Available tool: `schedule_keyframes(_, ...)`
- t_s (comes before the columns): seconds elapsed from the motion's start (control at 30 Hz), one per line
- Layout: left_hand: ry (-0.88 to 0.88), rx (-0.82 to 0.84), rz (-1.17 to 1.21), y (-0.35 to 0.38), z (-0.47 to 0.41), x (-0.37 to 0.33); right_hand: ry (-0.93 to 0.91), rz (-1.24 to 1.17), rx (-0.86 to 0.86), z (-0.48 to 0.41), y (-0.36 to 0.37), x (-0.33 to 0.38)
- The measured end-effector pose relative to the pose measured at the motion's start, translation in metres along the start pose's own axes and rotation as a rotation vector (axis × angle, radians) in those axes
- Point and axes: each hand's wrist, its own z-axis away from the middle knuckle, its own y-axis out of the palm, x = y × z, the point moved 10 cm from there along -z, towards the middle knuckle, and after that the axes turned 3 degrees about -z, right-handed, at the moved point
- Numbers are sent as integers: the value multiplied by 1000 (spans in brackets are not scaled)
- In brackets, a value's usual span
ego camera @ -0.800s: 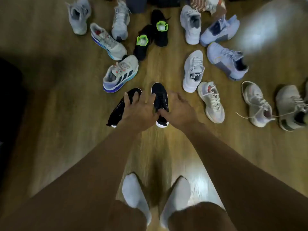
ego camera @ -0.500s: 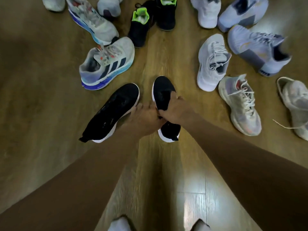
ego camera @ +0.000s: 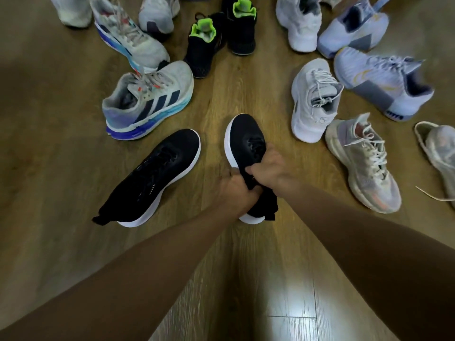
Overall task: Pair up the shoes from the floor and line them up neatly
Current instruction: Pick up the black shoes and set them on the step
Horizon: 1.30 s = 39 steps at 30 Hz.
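right now both my hands grasp one black shoe [ego camera: 242, 141] on the floor [ego camera: 49, 168]: left hand [ego camera: 237, 193] clenched on its inner side, right hand [ego camera: 267, 168] over the laces. its twin black shoe [ego camera: 157, 175] lies just left of my fingers [ego camera: 248, 171], untouched, toe angled away.

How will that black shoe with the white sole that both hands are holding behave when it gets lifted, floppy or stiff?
Probably soft on top: the black shoe has a knit-looking upper that bunches at the collar where the left hand and right hand pinch it. The thick white sole likely keeps the bottom fairly stiff. Held by the heel end, the toe may dip. It looks light.
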Motion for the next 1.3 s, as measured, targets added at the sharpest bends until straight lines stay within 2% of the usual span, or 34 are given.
schedule_keyframes(0.13, 114, 103, -6, -11, 9, -23, 73, -199, -21, 8, -23, -18)
schedule_keyframes(0.2, 144, 42, -309, -40, 6, -21, 84, -277, -19, 13, -31, -20)
schedule_keyframes(0.27, 117, -109, -646, -84, 3, -6, 81, -329, 28, 16, -28, -16)
schedule_keyframes(0.33, 26, -166, -800, -122, 4, 23, 58, -304, 77, 20, -19, -6)
schedule_keyframes(0.4, -67, -135, -838, -143, 6, 65, 20, -262, 115, 25, -5, 6)
schedule_keyframes(0.47, -142, -51, -741, -148, 10, 105, -5, -209, 149, 29, 10, 13)
schedule_keyframes(0.53, -144, -5, -628, -146, 17, 122, -22, -122, 156, 34, 22, 19)
schedule_keyframes(0.67, -113, -79, -610, -151, 24, 115, -151, 252, 158, 45, 48, 29)
schedule_keyframes(0.73, -121, -116, -453, -156, 23, 117, -203, 422, 157, 52, 60, 31)
schedule_keyframes(0.8, -171, -161, -146, -167, 23, 126, -214, 528, 150, 54, 66, 30)
schedule_keyframes(0.83, -217, -175, 85, -171, 27, 129, -217, 551, 146, 55, 67, 30)
schedule_keyframes(0.93, -359, -38, 766, -158, 48, 128, -184, 520, 155, 52, 64, 31)
schedule_keyframes(1.03, -354, 110, 1025, -155, 60, 120, -133, 372, 177, 44, 52, 29)
schedule_keyframes(1.17, -339, 231, 1054, -157, 66, 122, -58, 208, 250, 43, 44, 23)
schedule_keyframes(1.23, -418, 208, 926, -156, 69, 127, -57, 173, 262, 45, 42, 23)
schedule_keyframes(1.3, -493, 85, 652, -162, 71, 133, -61, 165, 264, 46, 40, 23)
